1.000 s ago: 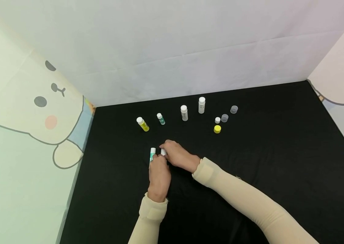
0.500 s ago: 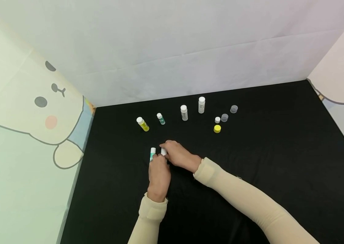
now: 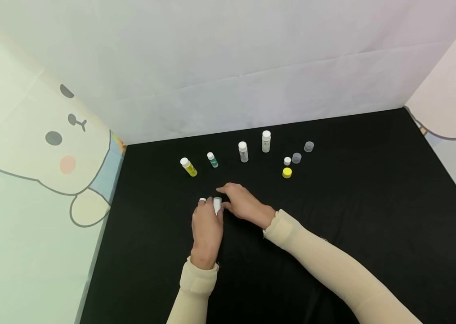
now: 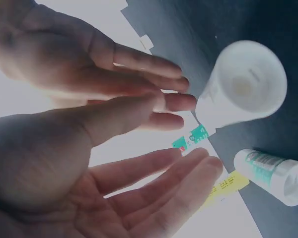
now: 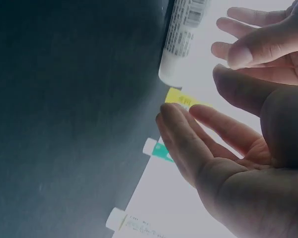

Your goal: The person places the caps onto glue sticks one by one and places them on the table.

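Note:
A white bottle (image 3: 217, 205) stands between my two hands in the head view; printed text shows on its side in the right wrist view. My left hand (image 3: 207, 228) is just to its left, fingers extended and apart from it in the left wrist view. My right hand (image 3: 243, 202) is at the bottle's right, thumb and fingers spread with nothing between them. A white-and-teal bottle (image 4: 270, 176) stands near the left fingers; in the head view only its white cap (image 3: 202, 199) shows past that hand.
Farther back are a yellow bottle (image 3: 189, 167), a small teal bottle (image 3: 212, 159) and two white bottles (image 3: 243, 152), (image 3: 266, 141), all white-capped. To their right lie a yellow cap (image 3: 287, 173), a small white cap (image 3: 287, 161) and two clear cups (image 3: 297, 158), (image 3: 309, 146). A white wall rises behind.
My right hand has let go of the white bottle's top and shifted slightly right, fingers spreading. My left hand has loosened and moved a little forward and left, now covering most of the white-and-teal bottle.

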`<state>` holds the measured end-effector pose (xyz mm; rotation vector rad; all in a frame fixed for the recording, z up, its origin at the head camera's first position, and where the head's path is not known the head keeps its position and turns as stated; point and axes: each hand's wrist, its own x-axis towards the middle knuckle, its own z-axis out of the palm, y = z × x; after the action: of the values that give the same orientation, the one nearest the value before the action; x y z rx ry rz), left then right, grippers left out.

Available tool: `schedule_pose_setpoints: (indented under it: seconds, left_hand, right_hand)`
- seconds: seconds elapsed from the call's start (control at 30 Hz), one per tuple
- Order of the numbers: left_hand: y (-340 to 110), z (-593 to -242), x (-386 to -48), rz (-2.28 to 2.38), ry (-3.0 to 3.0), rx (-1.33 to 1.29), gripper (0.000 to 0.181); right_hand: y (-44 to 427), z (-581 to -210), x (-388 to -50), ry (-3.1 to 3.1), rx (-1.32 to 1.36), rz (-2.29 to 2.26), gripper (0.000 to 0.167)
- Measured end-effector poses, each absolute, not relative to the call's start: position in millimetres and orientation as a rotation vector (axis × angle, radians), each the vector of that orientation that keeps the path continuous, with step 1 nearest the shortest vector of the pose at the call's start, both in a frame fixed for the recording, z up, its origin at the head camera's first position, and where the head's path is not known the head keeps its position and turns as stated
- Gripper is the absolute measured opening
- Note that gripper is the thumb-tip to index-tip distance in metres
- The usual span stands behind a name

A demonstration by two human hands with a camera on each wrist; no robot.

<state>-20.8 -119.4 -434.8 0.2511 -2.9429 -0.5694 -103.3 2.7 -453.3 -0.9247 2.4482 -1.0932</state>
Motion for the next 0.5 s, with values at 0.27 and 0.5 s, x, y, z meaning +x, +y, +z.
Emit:
schedule_pose_setpoints:
  seconds: [0.27, 0.5]
  left_hand:
    - [-127.8, -431.8, -27.7, -0.687, -2.862, 0.327, 0.041]
    - [-137.8, -429.0, -34.3, -0.749, -2.813, 0.396, 0.043]
  right_hand:
    - [16.8, -448.3, -107.8, 2.468, -0.843, -1.116, 0.044]
    - [31.7, -444.6, -114.0, 2.489, -0.803, -1.151, 0.044]
